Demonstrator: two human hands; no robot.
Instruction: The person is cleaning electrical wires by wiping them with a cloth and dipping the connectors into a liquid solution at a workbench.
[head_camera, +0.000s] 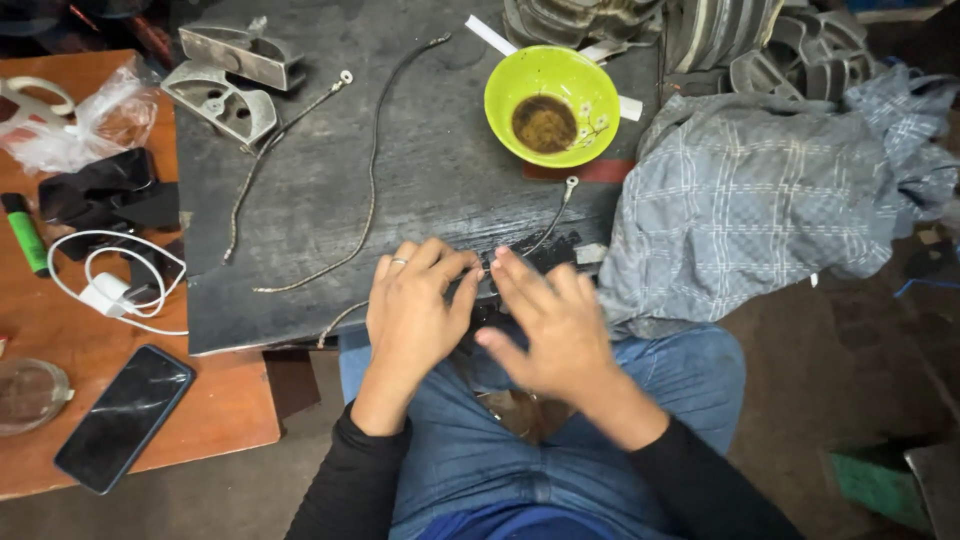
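My left hand (415, 305) and my right hand (548, 318) meet at the near edge of a dark work board (440, 150), above my lap. Between their fingertips they pinch a thin braided metal cable (556, 212) that ends in a ring lug near a green bowl (551, 105). The cable's other end trails out to the left under my left hand. My right hand is blurred. A ring shows on my left hand. Two more braided cables (368, 170) lie loose on the board, to the left of my hands.
The green bowl holds dark liquid. Grey checked cloth (760, 200) lies at the right. Metal brackets (225, 75) sit at the board's far left. On the orange table (210, 410) lie a phone (125, 415), white charger (110, 290), green marker (25, 232), plastic bag.
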